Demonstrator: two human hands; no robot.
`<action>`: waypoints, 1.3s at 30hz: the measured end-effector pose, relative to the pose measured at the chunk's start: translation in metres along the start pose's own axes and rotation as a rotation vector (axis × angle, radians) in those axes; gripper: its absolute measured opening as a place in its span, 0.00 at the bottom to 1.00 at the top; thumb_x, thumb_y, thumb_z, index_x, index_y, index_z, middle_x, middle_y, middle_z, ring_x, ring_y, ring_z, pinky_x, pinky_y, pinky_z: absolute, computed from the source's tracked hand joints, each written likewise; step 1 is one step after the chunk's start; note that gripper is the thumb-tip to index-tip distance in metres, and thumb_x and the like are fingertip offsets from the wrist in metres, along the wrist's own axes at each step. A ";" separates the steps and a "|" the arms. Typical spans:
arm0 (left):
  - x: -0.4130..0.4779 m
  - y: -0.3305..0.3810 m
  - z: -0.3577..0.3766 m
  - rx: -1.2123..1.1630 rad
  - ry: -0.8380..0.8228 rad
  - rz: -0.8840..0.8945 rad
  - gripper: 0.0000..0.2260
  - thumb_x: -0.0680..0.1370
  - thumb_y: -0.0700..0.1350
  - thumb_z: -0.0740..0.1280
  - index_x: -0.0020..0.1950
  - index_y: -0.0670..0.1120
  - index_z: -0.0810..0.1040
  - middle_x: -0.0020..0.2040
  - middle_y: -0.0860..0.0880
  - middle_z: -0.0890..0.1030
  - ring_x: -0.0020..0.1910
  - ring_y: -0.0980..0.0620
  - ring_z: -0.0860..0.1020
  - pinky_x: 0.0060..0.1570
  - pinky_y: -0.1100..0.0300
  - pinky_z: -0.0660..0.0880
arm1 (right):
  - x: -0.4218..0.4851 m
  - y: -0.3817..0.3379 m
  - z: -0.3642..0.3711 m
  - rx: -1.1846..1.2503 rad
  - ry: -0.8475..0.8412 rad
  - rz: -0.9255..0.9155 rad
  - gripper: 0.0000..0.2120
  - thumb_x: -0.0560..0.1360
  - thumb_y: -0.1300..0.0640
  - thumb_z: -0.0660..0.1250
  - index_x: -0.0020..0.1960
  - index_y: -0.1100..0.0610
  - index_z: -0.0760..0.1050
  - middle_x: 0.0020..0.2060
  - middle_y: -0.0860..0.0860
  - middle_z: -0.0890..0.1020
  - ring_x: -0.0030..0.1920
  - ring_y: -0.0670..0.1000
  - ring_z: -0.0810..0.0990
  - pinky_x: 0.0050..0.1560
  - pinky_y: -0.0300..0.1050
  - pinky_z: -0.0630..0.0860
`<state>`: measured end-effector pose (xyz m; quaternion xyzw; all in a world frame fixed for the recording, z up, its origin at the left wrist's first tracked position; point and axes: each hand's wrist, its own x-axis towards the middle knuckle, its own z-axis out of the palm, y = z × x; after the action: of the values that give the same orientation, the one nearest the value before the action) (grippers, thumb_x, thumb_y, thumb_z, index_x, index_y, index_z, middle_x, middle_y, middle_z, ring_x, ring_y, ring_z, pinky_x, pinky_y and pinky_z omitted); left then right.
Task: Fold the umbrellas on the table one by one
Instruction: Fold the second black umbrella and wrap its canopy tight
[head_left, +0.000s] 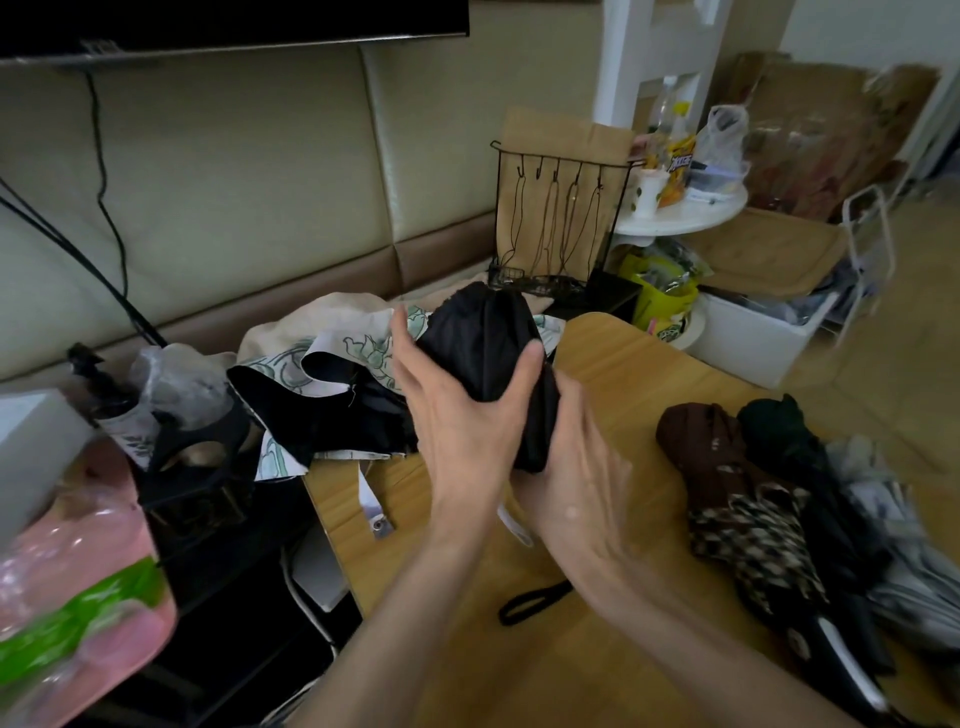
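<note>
Two grips on black umbrella (483, 353), held above tabletop (623, 374) centre | left grip (462, 410) wrapped round canopy | right grip (582, 467) at lower end, blurred, curl unclear | squeeze pleats tight, twist one way

2 hands hold a black umbrella (483, 348) above the wooden tabletop (639, 374). The left hand (457, 415) grips its upper part, thumb on the right side. The blurred right hand (576, 478) lies against its lower end, with its grasp unclear. A black strap loop (530, 603) lies beneath. At right, a brown houndstooth umbrella (727, 493) touches a dark umbrella (795, 447).
</note>
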<state>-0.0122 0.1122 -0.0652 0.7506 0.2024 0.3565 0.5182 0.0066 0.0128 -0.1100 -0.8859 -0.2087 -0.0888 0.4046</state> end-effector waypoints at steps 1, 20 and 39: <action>0.003 -0.002 0.001 -0.128 0.009 -0.089 0.56 0.68 0.68 0.79 0.85 0.56 0.48 0.82 0.51 0.60 0.79 0.51 0.64 0.78 0.47 0.66 | 0.001 0.000 0.000 -0.045 0.011 -0.028 0.42 0.76 0.48 0.74 0.81 0.42 0.51 0.73 0.41 0.70 0.68 0.46 0.72 0.67 0.49 0.74; 0.040 -0.048 -0.055 0.089 -0.103 0.245 0.19 0.71 0.65 0.74 0.52 0.53 0.79 0.47 0.54 0.77 0.42 0.57 0.73 0.46 0.62 0.73 | 0.018 0.035 -0.004 -0.425 0.223 -0.325 0.48 0.61 0.59 0.86 0.75 0.55 0.67 0.59 0.53 0.80 0.58 0.58 0.82 0.48 0.54 0.82; 0.014 -0.046 -0.051 -0.240 0.083 0.061 0.19 0.75 0.52 0.78 0.59 0.48 0.74 0.49 0.50 0.75 0.45 0.52 0.76 0.48 0.51 0.78 | 0.031 0.025 -0.014 0.104 0.068 -0.038 0.33 0.69 0.54 0.81 0.68 0.46 0.69 0.57 0.45 0.81 0.57 0.51 0.82 0.47 0.52 0.81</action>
<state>-0.0376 0.1713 -0.0927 0.6734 0.1568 0.4246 0.5845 0.0459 -0.0032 -0.1070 -0.8561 -0.2159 -0.1157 0.4551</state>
